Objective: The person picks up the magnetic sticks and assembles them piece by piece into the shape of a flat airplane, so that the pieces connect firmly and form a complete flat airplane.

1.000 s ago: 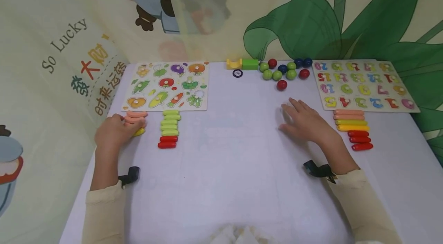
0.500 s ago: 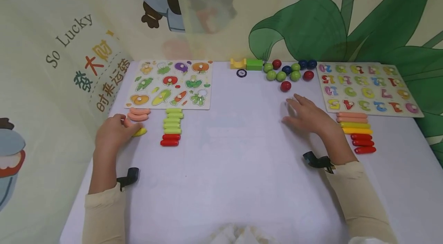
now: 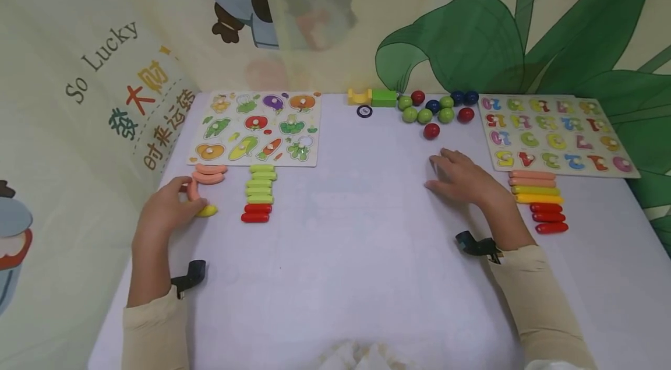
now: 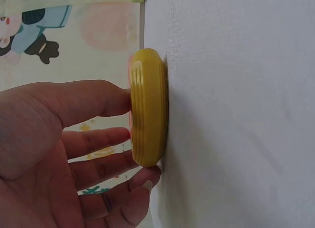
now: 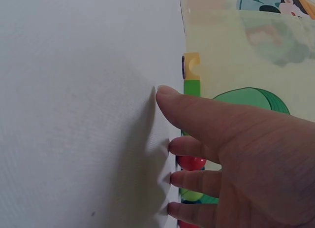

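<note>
In the head view my left hand (image 3: 165,207), at the left of the table, pinches a pink curved toy sausage (image 3: 193,189) between thumb and fingers. The sausage is turned at an angle, and a yellow toy piece (image 3: 207,211) lies against it by the thumb. Seen from the left wrist, the ridged yellow piece stands in front of the thumb and fingers and hides nearly all of the pink one. Two more pink toy sausages (image 3: 209,175) lie just beyond that hand. My right hand (image 3: 461,178) rests with fingers spread and fingertips down on the white table (image 3: 335,253), holding nothing.
A vegetable puzzle board (image 3: 254,128) is at the back left, with green sticks (image 3: 260,183) and red sticks (image 3: 255,217) before it. Coloured balls (image 3: 431,131), toy blocks (image 3: 372,97) and a number board (image 3: 555,134) line the back; more sticks (image 3: 534,190) lie right.
My left hand has drawn toward me, turning the pink sausage away from the other two and shifting the yellow piece nearer. The right hand has barely moved.
</note>
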`<state>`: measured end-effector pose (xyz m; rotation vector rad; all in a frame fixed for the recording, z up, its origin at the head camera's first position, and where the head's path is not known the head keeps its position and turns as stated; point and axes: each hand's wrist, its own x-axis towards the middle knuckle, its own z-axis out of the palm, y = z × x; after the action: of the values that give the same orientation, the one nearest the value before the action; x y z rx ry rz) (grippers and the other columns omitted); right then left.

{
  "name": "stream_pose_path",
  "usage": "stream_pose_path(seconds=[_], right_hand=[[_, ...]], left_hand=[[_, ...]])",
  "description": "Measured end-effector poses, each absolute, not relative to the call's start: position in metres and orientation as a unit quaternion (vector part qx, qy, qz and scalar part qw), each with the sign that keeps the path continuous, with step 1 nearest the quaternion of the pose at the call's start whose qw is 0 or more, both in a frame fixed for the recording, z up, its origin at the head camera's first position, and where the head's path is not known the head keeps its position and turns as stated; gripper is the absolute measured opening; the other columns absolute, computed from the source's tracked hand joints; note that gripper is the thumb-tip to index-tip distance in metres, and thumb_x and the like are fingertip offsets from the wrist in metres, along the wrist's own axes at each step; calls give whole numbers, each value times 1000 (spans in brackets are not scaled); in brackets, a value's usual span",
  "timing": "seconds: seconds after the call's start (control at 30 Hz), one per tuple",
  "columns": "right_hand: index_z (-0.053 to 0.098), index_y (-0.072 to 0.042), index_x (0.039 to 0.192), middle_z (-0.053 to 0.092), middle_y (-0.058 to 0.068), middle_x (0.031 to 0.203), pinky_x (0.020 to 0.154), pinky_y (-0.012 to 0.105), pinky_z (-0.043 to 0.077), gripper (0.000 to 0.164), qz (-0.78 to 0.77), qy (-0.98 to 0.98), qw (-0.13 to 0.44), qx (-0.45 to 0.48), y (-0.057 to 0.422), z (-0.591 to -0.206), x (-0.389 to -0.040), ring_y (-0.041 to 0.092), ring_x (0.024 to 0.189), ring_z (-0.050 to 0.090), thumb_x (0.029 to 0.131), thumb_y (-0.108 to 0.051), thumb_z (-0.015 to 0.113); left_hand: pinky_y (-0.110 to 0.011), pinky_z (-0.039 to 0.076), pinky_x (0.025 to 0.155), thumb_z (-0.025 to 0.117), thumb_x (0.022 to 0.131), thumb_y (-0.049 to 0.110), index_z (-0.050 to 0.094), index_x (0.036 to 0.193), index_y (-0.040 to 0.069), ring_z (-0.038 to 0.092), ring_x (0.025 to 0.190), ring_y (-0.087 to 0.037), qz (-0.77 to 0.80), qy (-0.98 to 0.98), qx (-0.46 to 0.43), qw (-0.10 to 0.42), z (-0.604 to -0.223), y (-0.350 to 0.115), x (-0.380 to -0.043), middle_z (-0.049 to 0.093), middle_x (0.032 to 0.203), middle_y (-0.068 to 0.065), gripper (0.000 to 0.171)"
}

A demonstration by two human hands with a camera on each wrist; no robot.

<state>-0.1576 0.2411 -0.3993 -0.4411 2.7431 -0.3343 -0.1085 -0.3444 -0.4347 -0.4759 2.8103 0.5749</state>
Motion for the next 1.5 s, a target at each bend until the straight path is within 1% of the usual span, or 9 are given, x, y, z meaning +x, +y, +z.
stream_pose_path(seconds=[0.1, 0.33, 0.57, 0.7, 0.87, 1.0, 1.17, 1.33, 1.5], right_hand=[[35, -7, 138, 21, 22, 143, 98, 58, 20, 73, -118, 966, 171, -155, 241, -400, -157, 40, 130, 16, 82, -45, 60], [35, -7, 138, 21, 22, 143, 98, 58, 20, 71, -117, 966, 171, -155, 240, -398, -158, 41, 130, 15, 83, -44, 60], [39, -7, 135, 25, 21, 142, 98, 57, 22, 66, -105, 968, 158, -162, 233, -397, -158, 39, 129, 20, 83, -41, 61], [44, -9, 132, 32, 19, 140, 98, 55, 25, 60, -100, 970, 133, -178, 212, -395, -154, 37, 128, 25, 83, -38, 62], [49, -12, 129, 38, 14, 137, 97, 50, 30, 53, -110, 963, 97, -225, 177, -390, -148, 32, 125, 33, 83, -34, 64], [52, -13, 126, 41, 13, 136, 96, 49, 32, 49, -111, 956, 92, -256, 157, -391, -147, 30, 124, 36, 83, -33, 64], [52, -10, 126, 41, 14, 135, 97, 48, 32, 50, -88, 954, 102, -268, 148, -397, -145, 31, 124, 36, 84, -33, 63], [51, -10, 128, 41, 13, 136, 98, 47, 30, 51, -74, 957, 96, -264, 148, -399, -144, 29, 126, 33, 84, -34, 63], [52, -11, 127, 42, 12, 135, 99, 46, 29, 51, -82, 954, 91, -273, 148, -402, -145, 28, 126, 34, 84, -34, 63]], left_hand=[[-56, 41, 75, 61, 81, 45, 32, 138, 9, 40, 104, -37, 198, 958, -171, 118, -427, -339, -103, 43, 126, -18, 74], [-58, 39, 82, 59, 83, 22, 30, 136, -3, 39, 104, -41, 230, 946, -181, 142, -384, -308, -89, 39, 127, -27, 66], [-56, 39, 85, 53, 85, 16, 26, 138, -3, 38, 105, -42, 232, 944, -187, 141, -381, -302, -88, 37, 128, -28, 62], [-56, 39, 85, 51, 85, 15, 26, 138, -3, 38, 106, -43, 232, 945, -183, 138, -381, -301, -86, 37, 127, -30, 61], [-55, 41, 80, 51, 85, 15, 28, 137, -4, 39, 100, -42, 238, 944, -186, 135, -379, -301, -79, 38, 122, -30, 59], [-53, 43, 76, 54, 86, 23, 30, 136, -3, 39, 99, -40, 237, 946, -188, 119, -387, -305, -78, 40, 119, -28, 60], [-49, 44, 71, 62, 82, 30, 36, 132, -1, 42, 96, -39, 238, 944, -202, 102, -390, -302, -75, 45, 112, -27, 64], [-38, 45, 62, 59, 85, 32, 47, 119, 1, 46, 90, -34, 251, 934, -229, 107, -388, -299, -68, 50, 106, -22, 48], [-35, 44, 60, 59, 84, 37, 51, 116, 2, 47, 88, -33, 261, 935, -217, 99, -386, -295, -62, 52, 104, -20, 48]])
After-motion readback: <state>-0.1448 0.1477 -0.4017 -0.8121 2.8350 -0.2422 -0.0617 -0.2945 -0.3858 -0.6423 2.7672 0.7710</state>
